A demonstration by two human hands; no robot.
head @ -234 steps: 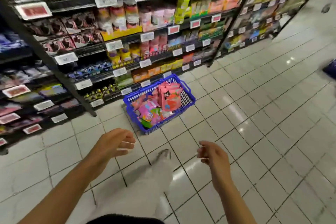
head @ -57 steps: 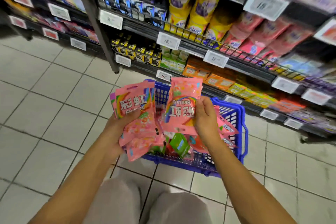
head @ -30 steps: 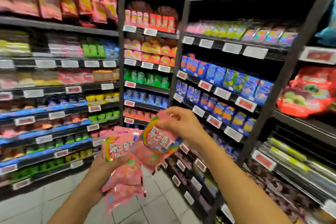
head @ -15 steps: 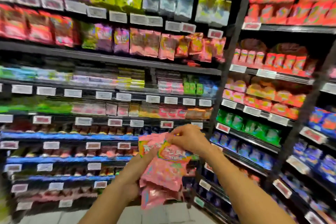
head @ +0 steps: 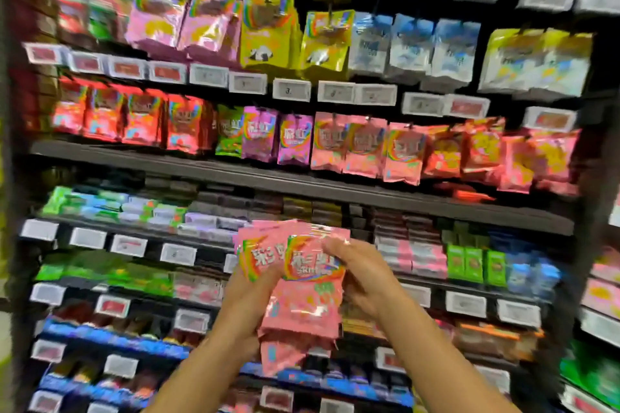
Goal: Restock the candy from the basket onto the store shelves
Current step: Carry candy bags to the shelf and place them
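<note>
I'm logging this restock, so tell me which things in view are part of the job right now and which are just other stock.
Part of the job:
- pink candy bags, gripped by the left hand and the right hand
- matching pink bags hanging on the pegs

Other stock:
- yellow bags
- red bags
- purple bags
- green boxes

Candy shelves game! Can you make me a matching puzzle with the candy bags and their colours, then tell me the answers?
Things:
1. bags in both hands
2. panda bags, top row
3. bags right of the panda bags
4. single bag left of the purple ones

Colours:
A. green
B. pink
C. yellow
D. pale blue and white

Pairs: 1-B, 2-C, 3-D, 4-A
</note>
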